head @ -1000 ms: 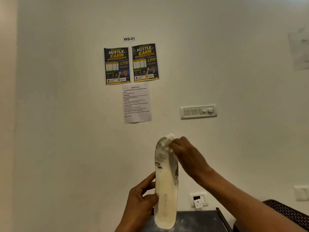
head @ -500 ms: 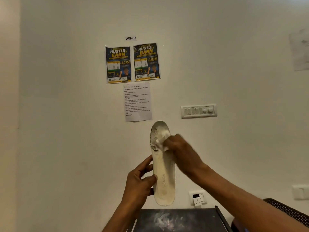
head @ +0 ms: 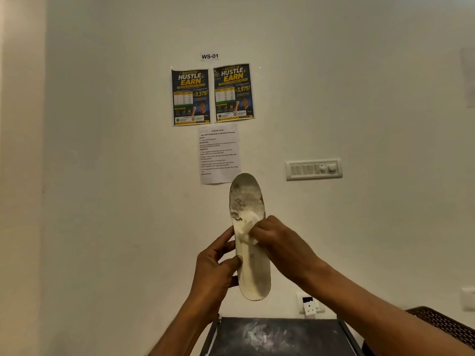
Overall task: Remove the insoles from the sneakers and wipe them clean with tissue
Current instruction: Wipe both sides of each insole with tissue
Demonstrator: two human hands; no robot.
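Cream wall (head: 102, 176) carries a "WS-01" label (head: 209, 56) above two "HUSTLE EARN" posters (head: 212, 95). Left hand (head: 214, 274) grips the worn white insole (head: 253, 268) upright by its edge; right hand (head: 280, 241) pinches crumpled tissue (head: 245, 227) against its scuffed middle

A worn white insole (head: 250, 242) stands upright, toe up, with crumpled white tissue (head: 246, 227) pressed against its middle.

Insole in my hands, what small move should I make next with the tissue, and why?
Probably slide the tissue back up toward the toe. The right hand presses it at mid-length of the insole, while the left hand grips the lower edge. The toe area above looks blotchy and worn; the heel half looks plainer, so the upper part seems to need more wiping.
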